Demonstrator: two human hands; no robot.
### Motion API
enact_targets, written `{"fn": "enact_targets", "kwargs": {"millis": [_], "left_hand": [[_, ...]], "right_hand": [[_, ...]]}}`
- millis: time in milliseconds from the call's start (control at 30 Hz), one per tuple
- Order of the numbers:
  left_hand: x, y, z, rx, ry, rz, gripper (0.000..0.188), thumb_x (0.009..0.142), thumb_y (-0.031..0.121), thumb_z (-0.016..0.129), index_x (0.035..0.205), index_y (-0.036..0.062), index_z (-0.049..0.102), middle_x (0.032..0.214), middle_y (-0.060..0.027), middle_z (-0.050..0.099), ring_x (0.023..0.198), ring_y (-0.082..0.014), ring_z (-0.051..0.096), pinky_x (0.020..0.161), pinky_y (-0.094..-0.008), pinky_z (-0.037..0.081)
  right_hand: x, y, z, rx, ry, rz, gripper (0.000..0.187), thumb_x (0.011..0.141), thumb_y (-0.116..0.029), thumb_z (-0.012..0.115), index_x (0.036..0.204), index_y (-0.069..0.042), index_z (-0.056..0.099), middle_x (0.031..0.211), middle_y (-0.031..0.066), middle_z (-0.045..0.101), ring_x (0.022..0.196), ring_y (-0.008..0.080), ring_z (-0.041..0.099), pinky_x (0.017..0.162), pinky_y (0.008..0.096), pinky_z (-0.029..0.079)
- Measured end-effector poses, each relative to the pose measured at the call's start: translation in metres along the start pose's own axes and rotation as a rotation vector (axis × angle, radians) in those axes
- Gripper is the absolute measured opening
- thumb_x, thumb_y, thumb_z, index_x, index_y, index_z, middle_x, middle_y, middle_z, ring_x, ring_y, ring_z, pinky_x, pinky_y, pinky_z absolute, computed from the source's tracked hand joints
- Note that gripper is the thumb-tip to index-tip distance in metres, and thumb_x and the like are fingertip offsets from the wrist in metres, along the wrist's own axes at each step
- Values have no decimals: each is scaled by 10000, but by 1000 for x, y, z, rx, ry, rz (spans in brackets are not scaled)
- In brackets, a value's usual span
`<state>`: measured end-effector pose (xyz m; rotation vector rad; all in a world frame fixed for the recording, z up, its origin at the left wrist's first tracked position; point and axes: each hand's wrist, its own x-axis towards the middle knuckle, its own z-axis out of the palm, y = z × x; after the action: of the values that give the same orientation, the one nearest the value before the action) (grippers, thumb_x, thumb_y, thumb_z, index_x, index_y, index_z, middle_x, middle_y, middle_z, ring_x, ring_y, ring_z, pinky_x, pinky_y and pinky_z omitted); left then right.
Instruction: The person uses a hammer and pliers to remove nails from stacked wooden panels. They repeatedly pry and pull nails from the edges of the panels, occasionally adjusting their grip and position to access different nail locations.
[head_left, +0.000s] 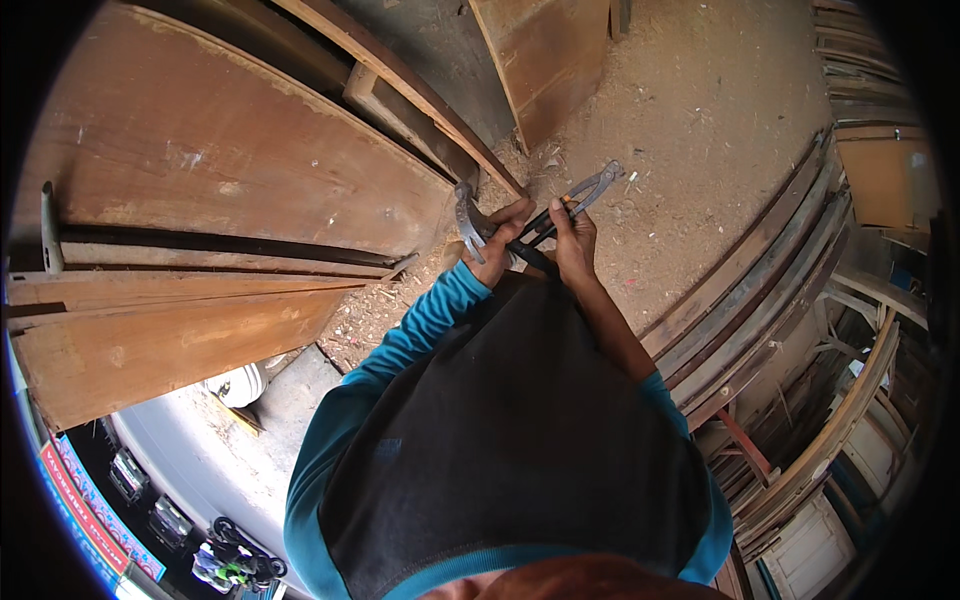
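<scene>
My left hand (496, 246) is closed around a claw hammer (468, 222), its grey metal head showing at the left of the fingers. A black handle runs from there toward my right hand (574, 242). That hand is closed on a pair of pincers (600, 184) with grey curved jaws and a bit of orange near the grip. The jaws point up and to the right, away from me. Both hands are close together just in front of my dark shirt, and the fingers partly hide where the handles cross.
Large wooden panels (230, 140) lean at the left. Another board (550, 60) stands ahead. Wood chips litter the dirt floor (700, 130). Long planks (750, 260) are stacked along the right, with frames (810, 540) behind them. A white bucket (238, 384) and a motorcycle (240, 555) are lower left.
</scene>
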<state>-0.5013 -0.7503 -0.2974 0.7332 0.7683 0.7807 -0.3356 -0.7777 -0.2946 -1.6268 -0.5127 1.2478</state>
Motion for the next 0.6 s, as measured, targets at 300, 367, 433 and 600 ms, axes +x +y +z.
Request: {"fn": "enact_targets", "kwargs": {"millis": [300, 367, 433, 600], "left_hand": [[54, 38, 23, 9, 418, -35, 481, 1020, 333, 503, 1333, -28, 561, 958, -158, 730, 889, -232, 691, 874, -344, 526], [75, 36, 20, -61, 440, 58, 480, 1017, 334, 531, 1302, -49, 580, 842, -127, 687, 837, -212, 671, 841, -355, 544], [107, 39, 20, -29, 598, 58, 402, 995, 304, 605, 1205, -37, 637, 797, -87, 626, 710, -168, 599, 786, -370, 566], [174, 70, 59, 27, 756, 242, 104, 935, 105, 653, 947, 4, 633, 714, -3, 484, 609, -103, 461, 562, -297, 456]], "right_hand": [[110, -150, -61, 234, 181, -435, 348, 1068, -297, 490, 1241, 3, 522, 1017, 157, 702, 870, 222, 717, 717, 298, 538], [149, -194, -81, 277, 147, -512, 373, 1066, -296, 495, 1280, 10, 502, 1028, 159, 703, 866, 210, 719, 684, 277, 528], [187, -216, -99, 228, 82, -392, 377, 1062, -272, 496, 1323, 0, 489, 1030, 147, 707, 868, 196, 719, 641, 262, 513], [245, -191, -158, 162, -214, 33, 424, 979, -192, 573, 1370, -51, 495, 1022, 93, 724, 843, 167, 723, 503, 267, 447]]}}
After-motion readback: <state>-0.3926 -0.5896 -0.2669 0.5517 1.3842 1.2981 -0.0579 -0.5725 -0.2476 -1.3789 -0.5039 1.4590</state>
